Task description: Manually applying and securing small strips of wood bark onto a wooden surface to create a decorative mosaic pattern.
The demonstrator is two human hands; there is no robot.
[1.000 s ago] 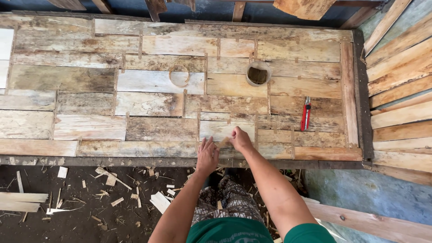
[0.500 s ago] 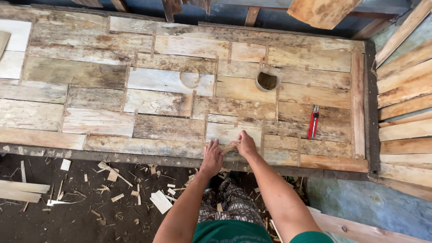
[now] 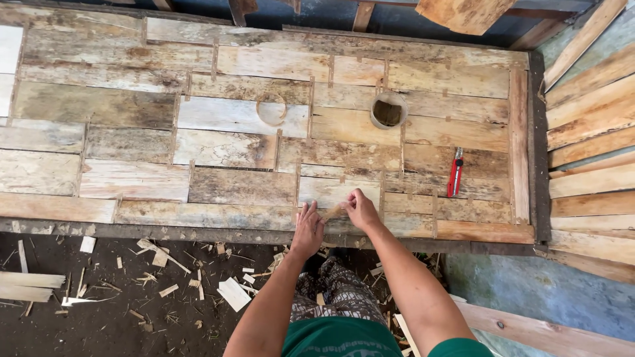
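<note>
Here, in the head view, the right hand (image 3: 362, 210) pinches a thin wooden sliver (image 3: 333, 213) between thumb and curled fingers, its far end pointing toward the left hand (image 3: 308, 229), at the near edge of the patchwork plank panel (image 3: 132, 125). The left hand lies flat, fingers spread and open, holding nothing, pressed on the boards just beside the sliver's tip. The sliver looks slight and brittle, so it could snap if pushed hard into a seam, and a slip would likely carry its tip into the left fingers, which sit close in its line. Rough, weathered board edges also threaten splinters under the flat palm. Both forearms reach forward from the body, the right elbow bent outward, wrist cocked down over the sliver; the left arm runs straighter, wrist low. A red-handled tool (image 3: 456, 173) lies well apart to the right, beyond a round hole (image 3: 387, 112). Wood scraps (image 3: 233, 293) litter the dark ground below.
</note>
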